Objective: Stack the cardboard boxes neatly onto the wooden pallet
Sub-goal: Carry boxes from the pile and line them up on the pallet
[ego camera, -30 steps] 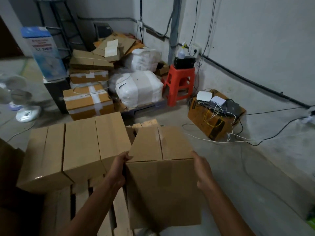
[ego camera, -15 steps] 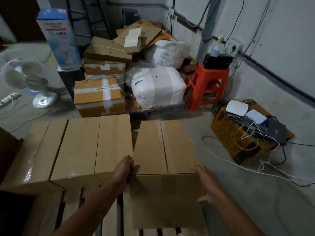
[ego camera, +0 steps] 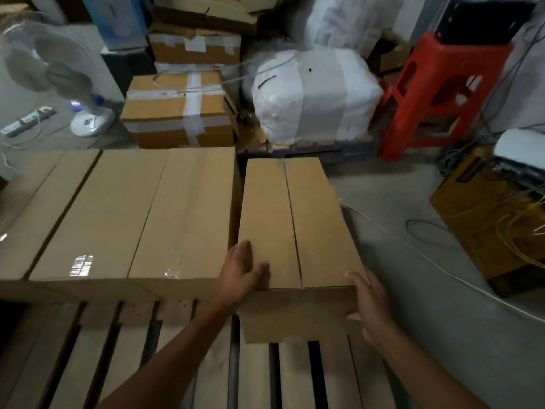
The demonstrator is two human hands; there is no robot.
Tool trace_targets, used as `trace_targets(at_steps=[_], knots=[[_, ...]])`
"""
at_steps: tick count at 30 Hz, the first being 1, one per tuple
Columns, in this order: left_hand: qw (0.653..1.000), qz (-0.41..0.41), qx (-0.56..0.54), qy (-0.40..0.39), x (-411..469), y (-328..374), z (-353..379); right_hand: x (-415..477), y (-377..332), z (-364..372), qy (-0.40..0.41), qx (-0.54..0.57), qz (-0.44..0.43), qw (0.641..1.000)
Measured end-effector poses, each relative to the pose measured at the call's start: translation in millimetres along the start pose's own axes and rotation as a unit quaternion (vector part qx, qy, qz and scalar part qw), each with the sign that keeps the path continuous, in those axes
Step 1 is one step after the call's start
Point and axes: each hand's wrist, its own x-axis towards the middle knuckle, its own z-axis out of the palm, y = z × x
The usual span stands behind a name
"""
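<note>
Left hand (ego camera: 242, 273) flat on the box (ego camera: 295, 219) top, near-left corner, fingers straight, thumb spread. Right hand (ego camera: 370, 302) against the box's near-right corner, fingers fairly straight, thumb on the front face.

Box sits on the pallet (ego camera: 295, 376). Its long axis and top seam run away from the person. A row of boxes (ego camera: 132, 211) stands just left of it.

Concrete floor (ego camera: 413, 290) right of the box. Beyond the box: white bundle (ego camera: 318, 95), red stool (ego camera: 442, 93).

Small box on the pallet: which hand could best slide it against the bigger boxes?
Probably the right hand: it presses the small box at its outer corner, opposite the bigger boxes. The left hand lies flat on top.
</note>
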Motion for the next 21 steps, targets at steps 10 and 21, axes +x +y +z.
trace_targets(at_steps=[10, 21], knots=[[0.995, -0.004, 0.101, 0.017, 39.7, -88.3, 20.8, 107.1, 92.2, 44.3, -0.118, -0.066, -0.011, 0.991], [0.822, 0.143, 0.53, -0.151, 89.5, -135.8, -62.1, 93.1, 86.3, 73.5, -0.154, -0.657, -0.26, 0.69]])
